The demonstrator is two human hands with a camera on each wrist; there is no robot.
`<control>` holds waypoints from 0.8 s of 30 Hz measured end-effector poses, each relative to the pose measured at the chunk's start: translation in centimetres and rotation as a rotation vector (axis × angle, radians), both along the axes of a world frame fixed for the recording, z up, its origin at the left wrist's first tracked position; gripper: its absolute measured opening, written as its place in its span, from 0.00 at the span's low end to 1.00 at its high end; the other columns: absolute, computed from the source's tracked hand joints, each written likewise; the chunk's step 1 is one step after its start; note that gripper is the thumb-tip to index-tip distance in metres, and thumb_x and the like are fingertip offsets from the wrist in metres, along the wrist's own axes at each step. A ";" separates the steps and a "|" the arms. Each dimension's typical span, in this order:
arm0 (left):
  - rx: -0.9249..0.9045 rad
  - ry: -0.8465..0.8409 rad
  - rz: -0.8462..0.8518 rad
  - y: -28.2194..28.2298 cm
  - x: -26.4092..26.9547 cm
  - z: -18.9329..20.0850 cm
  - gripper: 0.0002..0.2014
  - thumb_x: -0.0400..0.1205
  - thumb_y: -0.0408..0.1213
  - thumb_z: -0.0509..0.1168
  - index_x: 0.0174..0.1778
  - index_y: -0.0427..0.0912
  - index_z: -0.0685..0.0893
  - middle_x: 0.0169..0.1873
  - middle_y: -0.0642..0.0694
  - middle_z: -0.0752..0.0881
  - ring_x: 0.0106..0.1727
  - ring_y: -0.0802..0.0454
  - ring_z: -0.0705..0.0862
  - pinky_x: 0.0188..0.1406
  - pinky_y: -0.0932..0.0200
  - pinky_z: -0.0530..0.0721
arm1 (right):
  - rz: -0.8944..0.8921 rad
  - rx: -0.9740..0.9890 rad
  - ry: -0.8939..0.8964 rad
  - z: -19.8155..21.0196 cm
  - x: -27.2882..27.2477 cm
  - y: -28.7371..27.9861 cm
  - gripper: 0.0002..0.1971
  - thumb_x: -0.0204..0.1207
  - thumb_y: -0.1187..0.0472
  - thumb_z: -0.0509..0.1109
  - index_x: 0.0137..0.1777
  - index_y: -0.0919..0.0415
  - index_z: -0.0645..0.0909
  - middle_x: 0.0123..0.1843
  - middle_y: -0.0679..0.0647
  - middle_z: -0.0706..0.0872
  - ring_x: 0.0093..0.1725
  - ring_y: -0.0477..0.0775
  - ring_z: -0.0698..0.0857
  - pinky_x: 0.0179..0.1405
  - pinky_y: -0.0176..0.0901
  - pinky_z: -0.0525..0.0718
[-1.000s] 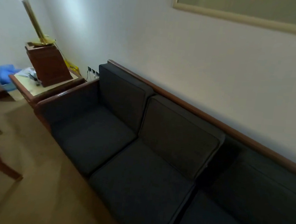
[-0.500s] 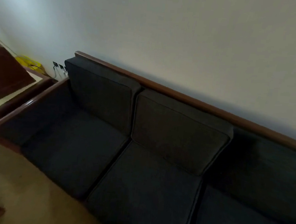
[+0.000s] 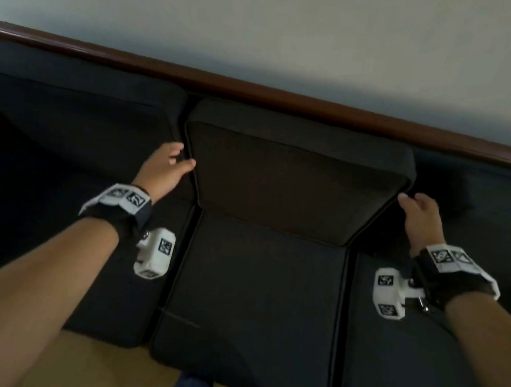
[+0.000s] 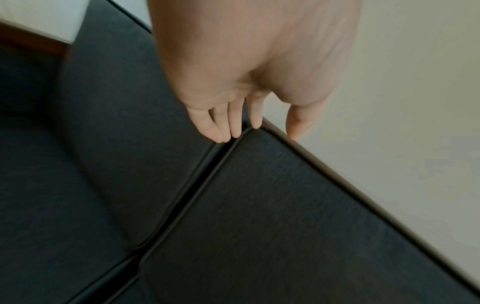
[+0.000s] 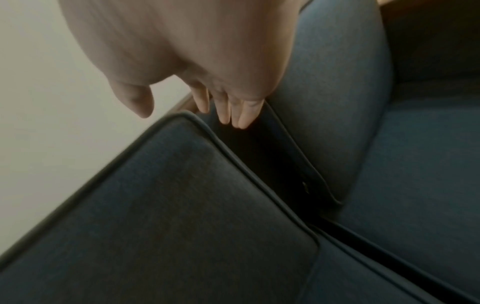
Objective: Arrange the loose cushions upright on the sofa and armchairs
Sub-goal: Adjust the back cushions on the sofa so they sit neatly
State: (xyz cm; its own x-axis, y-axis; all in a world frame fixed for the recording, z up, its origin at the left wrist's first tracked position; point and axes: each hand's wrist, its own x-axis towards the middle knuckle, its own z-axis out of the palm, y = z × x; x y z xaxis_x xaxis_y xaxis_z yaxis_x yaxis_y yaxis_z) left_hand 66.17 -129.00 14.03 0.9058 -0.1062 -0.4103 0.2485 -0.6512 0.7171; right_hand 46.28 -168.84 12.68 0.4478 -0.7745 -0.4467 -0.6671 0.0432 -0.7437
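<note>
Middle back cushion (image 3: pixel 296 178) leans forward from sofa (image 3: pixel 257 95) backrest, centre frame; left hand (image 3: pixel 164 169) at its 9 o'clock edge, right hand (image 3: pixel 420 217) at 3 o'clock; both grips loose, fingers extended beside piping, clasping nothing.

- Wall (image 3: pixel 295 25): plain, pale, matt; soft shadow band along its foot.
- Wooden rail (image 3: pixel 288 98): dark reddish-brown, running slantwise below the wall.
- Floor (image 3: pixel 90 371): tan carpet, at the lower edge.
- Light: dim, even.
</note>
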 end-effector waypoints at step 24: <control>-0.222 0.183 -0.028 -4.9 5.5 -3.7 0.42 0.84 0.46 0.67 0.87 0.53 0.46 0.86 0.46 0.58 0.85 0.48 0.59 0.82 0.49 0.59 | -0.214 0.238 -0.110 -2.0 1.3 -3.0 0.29 0.80 0.41 0.61 0.78 0.54 0.70 0.79 0.55 0.74 0.74 0.60 0.74 0.64 0.53 0.72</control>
